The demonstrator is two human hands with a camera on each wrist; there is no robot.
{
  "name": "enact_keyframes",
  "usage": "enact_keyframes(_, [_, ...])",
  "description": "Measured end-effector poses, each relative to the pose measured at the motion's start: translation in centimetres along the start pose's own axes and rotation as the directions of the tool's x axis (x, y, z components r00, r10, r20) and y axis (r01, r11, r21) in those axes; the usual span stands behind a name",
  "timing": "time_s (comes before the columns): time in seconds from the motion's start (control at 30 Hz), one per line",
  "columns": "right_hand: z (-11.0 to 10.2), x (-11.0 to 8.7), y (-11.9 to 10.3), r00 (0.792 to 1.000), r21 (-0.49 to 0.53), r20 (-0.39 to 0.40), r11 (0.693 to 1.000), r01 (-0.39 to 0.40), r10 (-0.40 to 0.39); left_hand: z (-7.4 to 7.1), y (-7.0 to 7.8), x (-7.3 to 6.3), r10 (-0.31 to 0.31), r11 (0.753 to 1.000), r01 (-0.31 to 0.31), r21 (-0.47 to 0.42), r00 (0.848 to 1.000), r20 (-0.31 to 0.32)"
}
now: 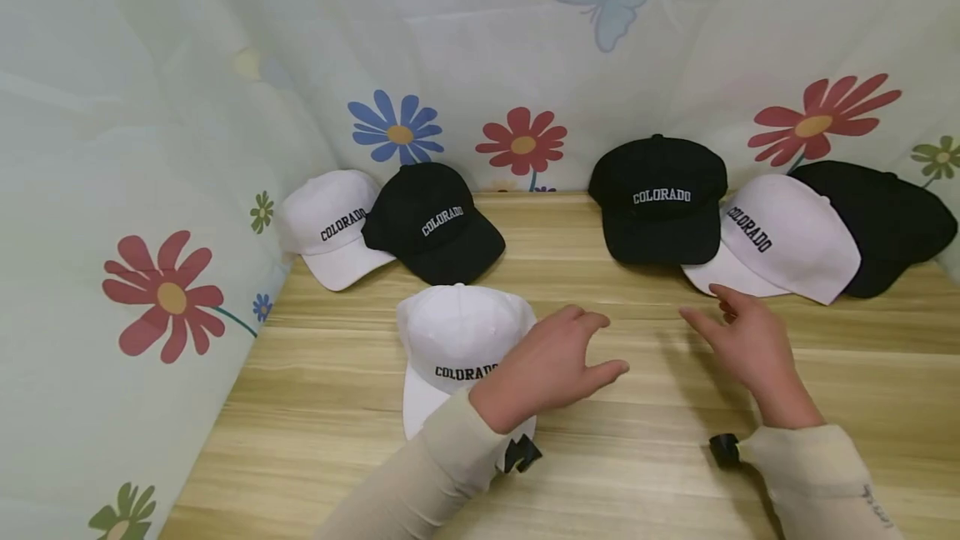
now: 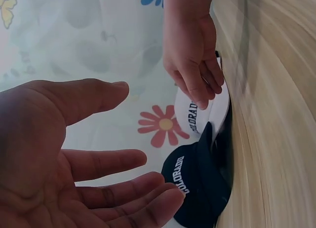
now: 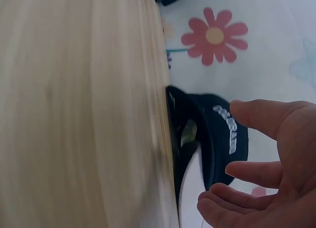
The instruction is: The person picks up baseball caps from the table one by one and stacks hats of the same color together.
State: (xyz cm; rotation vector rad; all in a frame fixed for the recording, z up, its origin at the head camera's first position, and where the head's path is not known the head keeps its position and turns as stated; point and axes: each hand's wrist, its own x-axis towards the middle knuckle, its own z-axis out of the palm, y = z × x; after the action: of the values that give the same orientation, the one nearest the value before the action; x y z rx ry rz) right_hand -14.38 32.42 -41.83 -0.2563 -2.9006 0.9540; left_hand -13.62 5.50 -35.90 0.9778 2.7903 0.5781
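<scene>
Both hands are raised over the table with nothing in them. My left hand (image 1: 551,365) hovers beside a white COLORADO cap (image 1: 457,332), hiding part of its right side from the head camera. Its fingers are loosely spread, as the left wrist view shows the palm and fingers (image 2: 118,159). My right hand (image 1: 753,344) is in front of another white cap (image 1: 806,232), and its fingers are relaxed. A black COLORADO cap (image 1: 660,223) overlaps that white cap's brim from the left. Behind it on the right lies a second black cap (image 1: 900,207).
At the back left, a white cap (image 1: 333,207) sits partly behind a black cap (image 1: 431,223). All the caps rest on a wood-grain table (image 1: 600,473). A curtain (image 1: 465,40) printed with flowers and a butterfly hangs along the back and left side.
</scene>
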Motion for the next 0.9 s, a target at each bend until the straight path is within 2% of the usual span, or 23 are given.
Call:
enact_keyframes(0.27, [-0.8,0.9,2.2,0.997,-0.005,-0.059,0.998,-0.055,0.054,1.6,1.6,4.4,0.006,1.000,-0.007,0.007,0.999,0.043])
enact_keyframes(0.6, [-1.6,1.8,4.0,0.994,-0.009,-0.056,0.996,-0.090,0.089,3.6,3.4,10.3,0.018,0.995,-0.025,0.093,0.997,0.072])
enact_keyframes(0.83, [-2.0,2.7,4.2,0.995,-0.016,-0.054,0.996,-0.086,0.085,5.3,3.7,14.2,-0.100,0.978,0.080,0.192,0.991,0.094])
enact_keyframes(0.9, [-2.0,2.9,4.3,0.995,-0.023,-0.059,0.996,-0.085,0.083,5.9,3.6,14.9,-0.103,0.976,0.081,0.204,0.990,0.101])
